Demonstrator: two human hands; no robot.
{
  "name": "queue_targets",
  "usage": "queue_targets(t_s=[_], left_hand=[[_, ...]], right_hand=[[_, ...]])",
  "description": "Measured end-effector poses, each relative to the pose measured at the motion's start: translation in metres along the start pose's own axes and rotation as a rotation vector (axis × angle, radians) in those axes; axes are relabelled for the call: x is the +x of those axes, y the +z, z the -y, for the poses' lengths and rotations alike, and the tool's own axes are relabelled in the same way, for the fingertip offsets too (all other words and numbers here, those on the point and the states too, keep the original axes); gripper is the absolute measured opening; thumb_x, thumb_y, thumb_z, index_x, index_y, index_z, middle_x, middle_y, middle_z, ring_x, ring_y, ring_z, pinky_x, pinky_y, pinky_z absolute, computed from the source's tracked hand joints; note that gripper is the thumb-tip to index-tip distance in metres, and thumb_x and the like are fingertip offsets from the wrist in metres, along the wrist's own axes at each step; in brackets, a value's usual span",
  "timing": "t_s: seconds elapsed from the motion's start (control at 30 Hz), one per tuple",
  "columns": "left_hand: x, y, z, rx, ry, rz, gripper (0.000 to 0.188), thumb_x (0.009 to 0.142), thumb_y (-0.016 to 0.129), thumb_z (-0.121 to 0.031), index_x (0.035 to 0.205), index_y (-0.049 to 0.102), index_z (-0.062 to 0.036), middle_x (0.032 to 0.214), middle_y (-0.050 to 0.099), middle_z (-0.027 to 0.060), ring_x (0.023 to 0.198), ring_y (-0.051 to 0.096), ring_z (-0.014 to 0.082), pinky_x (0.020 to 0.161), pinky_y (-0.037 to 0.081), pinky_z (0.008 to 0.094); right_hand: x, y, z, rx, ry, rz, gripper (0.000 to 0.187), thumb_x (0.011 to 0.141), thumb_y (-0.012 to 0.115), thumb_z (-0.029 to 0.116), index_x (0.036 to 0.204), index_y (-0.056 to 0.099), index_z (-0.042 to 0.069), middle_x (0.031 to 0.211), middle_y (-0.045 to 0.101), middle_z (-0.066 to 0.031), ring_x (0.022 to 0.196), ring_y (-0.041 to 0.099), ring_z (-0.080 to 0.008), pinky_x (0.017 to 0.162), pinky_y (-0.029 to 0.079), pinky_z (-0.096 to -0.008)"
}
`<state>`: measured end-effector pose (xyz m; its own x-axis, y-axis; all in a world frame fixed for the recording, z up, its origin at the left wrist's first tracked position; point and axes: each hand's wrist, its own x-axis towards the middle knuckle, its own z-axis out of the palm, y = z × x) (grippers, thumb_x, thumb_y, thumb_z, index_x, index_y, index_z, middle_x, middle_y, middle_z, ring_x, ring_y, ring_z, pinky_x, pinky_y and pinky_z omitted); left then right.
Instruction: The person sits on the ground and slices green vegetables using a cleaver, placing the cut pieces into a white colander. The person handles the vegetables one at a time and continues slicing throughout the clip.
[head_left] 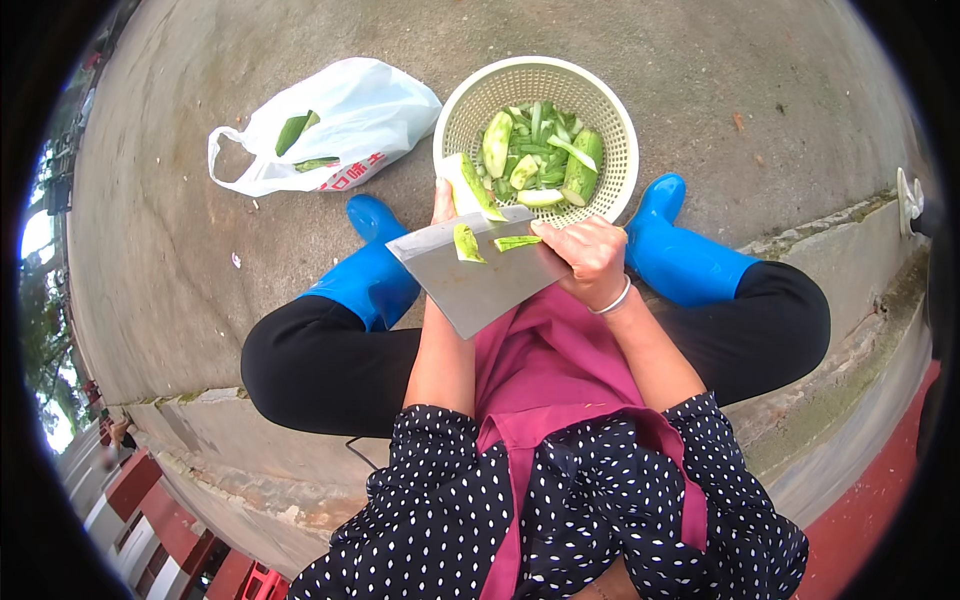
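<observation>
My right hand is closed round the handle end of a broad cleaver, its flat blade reaching left across my lap. Slices of green peel lie stuck on the blade's upper face. My left hand, mostly hidden behind the blade, grips a pale green, partly peeled cucumber upright just past the cutting edge. Beyond both hands stands a cream plastic colander holding several cucumber chunks and many green cut pieces. The cucumber in my hand overlaps the colander's near left rim in view.
A white plastic bag lies on the concrete ground left of the colander, with dark green vegetables showing at its opening. My blue boots flank the colander's near side. A concrete ledge runs behind my legs. Someone's shoe shows far right.
</observation>
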<state>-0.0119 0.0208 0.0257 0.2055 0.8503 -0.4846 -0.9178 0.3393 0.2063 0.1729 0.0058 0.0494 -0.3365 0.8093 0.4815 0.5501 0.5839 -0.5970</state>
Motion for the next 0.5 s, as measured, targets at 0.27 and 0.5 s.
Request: queue_targets(t_s=[0.27,0.5], left_hand=[[-0.002,-0.034,-0.003,0.048,-0.004,-0.062,0.043,0.097,0.048,-0.045,0.118,0.057,-0.0087,0.101,0.065,0.0137,0.087,0.065,0.0256,0.078,0.054,0.0396],[-0.002,-0.022,0.016,0.107,0.131,-0.241,0.041,0.098,0.049,-0.029,0.130,0.050,-0.0030,0.122,0.060,0.0148,0.108,0.060,0.0305,0.090,0.052,0.0443]], right_hand=[[-0.005,0.004,-0.010,-0.115,0.062,0.021,0.022,0.070,0.072,0.005,0.092,0.072,0.008,0.063,0.063,-0.0037,0.056,0.062,-0.0200,0.052,0.044,-0.0319],[-0.022,0.022,-0.032,-0.223,0.167,0.050,0.013,0.078,0.070,0.013,0.090,0.069,0.008,0.062,0.062,-0.0040,0.057,0.062,-0.0220,0.053,0.043,-0.0352]])
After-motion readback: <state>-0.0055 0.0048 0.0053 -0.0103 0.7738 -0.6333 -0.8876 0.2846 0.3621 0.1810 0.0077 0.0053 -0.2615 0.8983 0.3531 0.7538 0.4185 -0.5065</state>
